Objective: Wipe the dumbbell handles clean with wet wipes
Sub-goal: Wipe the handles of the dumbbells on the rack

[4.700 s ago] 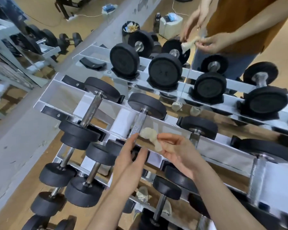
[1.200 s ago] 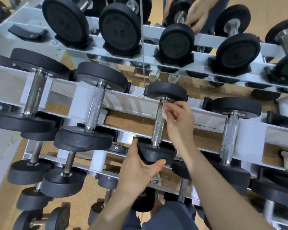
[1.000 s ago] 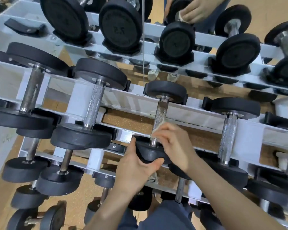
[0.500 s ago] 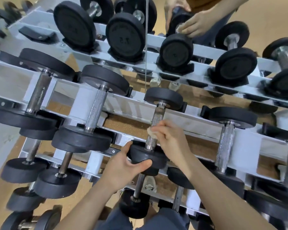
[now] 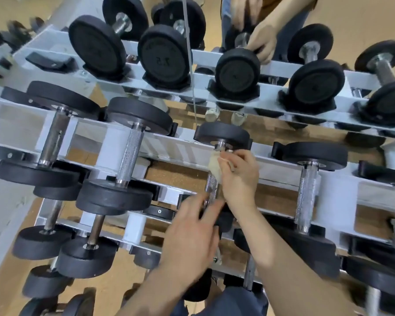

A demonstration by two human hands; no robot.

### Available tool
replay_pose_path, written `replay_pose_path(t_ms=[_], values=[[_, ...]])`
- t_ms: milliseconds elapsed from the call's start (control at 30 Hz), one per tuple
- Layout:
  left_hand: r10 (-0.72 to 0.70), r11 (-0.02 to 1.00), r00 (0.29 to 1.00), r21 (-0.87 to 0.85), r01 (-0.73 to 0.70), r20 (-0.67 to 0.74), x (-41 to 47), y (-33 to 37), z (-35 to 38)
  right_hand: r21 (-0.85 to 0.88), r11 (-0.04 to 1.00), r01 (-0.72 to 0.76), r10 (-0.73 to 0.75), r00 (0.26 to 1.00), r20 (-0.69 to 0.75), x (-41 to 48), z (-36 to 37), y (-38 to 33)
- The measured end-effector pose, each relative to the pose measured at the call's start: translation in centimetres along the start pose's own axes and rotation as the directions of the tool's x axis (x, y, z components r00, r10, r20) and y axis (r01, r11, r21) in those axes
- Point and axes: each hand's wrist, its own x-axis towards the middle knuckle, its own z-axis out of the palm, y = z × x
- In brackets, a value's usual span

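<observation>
My left grip [image 5: 192, 231] lies spread and loose on the near head [image 5: 224, 222]. My right grip [image 5: 238, 176] pinches the wipe [image 5: 214, 166] round the handle [image 5: 211, 190] top, on the rack [image 5: 183, 149]. Unbraced, the dumbbell may roll as I rub. Half a second ago the wipe sat lower and my left clamped the head.

Single view, head-mounted, wide-angle. It looks steeply down and forward over a tiered dumbbell rack [image 5: 176, 147], whose rails cross the frame from left edge to right edge, bowed by the lens. Range is close: the left hand [image 5: 189, 238] and right hand [image 5: 240, 176] enter from the bottom edge and reach mid-frame. Floor [image 5: 173, 176] shows between the rails.
</observation>
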Motion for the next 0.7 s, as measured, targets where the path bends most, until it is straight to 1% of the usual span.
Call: replay_pose_path(t_ms=[33,67,133,167,200,233,300,367,433,467,500,567,600,633,700], values=[[0.093,0.992,0.996,0.093,-0.091,-0.012,0.3,0.7,-0.1,0.051,0.999,-0.018,0.018,1.000,0.012,-0.6,-0.2,0.0],[0.123,0.980,0.992,0.153,-0.125,0.018,0.6,0.9,-0.2,0.093,0.995,-0.035,0.033,0.999,0.029,-0.7,-0.3,0.2],[0.152,0.954,0.986,0.250,-0.165,0.070,1.2,0.3,0.0,0.110,0.992,-0.067,0.054,0.992,0.117,-0.4,-0.6,0.2],[0.165,0.945,0.983,0.273,-0.182,0.083,1.4,-0.3,0.0,0.099,0.993,-0.061,0.044,0.986,0.160,-0.1,-0.7,0.1],[0.179,0.941,0.980,0.276,-0.196,0.087,1.4,-1.0,0.1,0.088,0.996,-0.026,0.011,0.985,0.171,0.0,-0.7,0.0],[0.182,0.945,0.979,0.261,-0.199,0.088,1.2,-1.5,0.0,0.075,0.997,0.024,-0.035,0.987,0.155,0.1,-0.6,-0.1],[0.171,0.962,0.982,0.204,-0.183,0.075,0.5,-2.5,-0.5,0.037,0.997,0.069,-0.072,0.994,0.084,0.3,-0.1,-0.1],[0.160,0.971,0.985,0.166,-0.170,0.070,0.0,-3.5,-1.1,-0.019,0.999,0.051,-0.051,0.999,-0.015,1.0,0.6,-0.2],[0.160,0.976,0.986,0.138,-0.166,0.052,-0.2,-4.3,-1.6,0.011,0.999,0.038,-0.037,0.997,-0.067,1.0,1.2,-0.2],[0.163,0.978,0.986,0.127,-0.167,0.041,-0.2,-4.5,-1.7,0.021,0.997,0.080,-0.078,0.995,-0.055,0.3,1.2,-0.1],[0.164,0.980,0.986,0.110,-0.167,0.032,-0.3,-4.5,-1.7,0.015,0.989,0.150,-0.150,0.988,-0.021,-0.8,1.1,0.0],[0.173,0.983,0.985,0.064,-0.173,0.001,-0.3,-4.4,-1.6,-0.018,0.965,0.263,-0.259,0.959,0.113,-2.8,0.5,0.3],[0.177,0.983,0.984,0.052,-0.176,-0.012,-0.3,-4.4,-1.6,-0.026,0.959,0.282,-0.275,0.950,0.150,-2.8,0.3,0.2],[0.178,0.983,0.984,0.048,-0.177,-0.017,-0.3,-4.4,-1.7,-0.024,0.964,0.264,-0.258,0.956,0.143,-2.0,0.4,0.0],[0.174,0.984,0.985,0.032,-0.173,-0.004,-0.2,-4.7,-1.6,-0.009,0.989,0.145,-0.145,0.989,0.025,0.4,0.9,-0.9]])
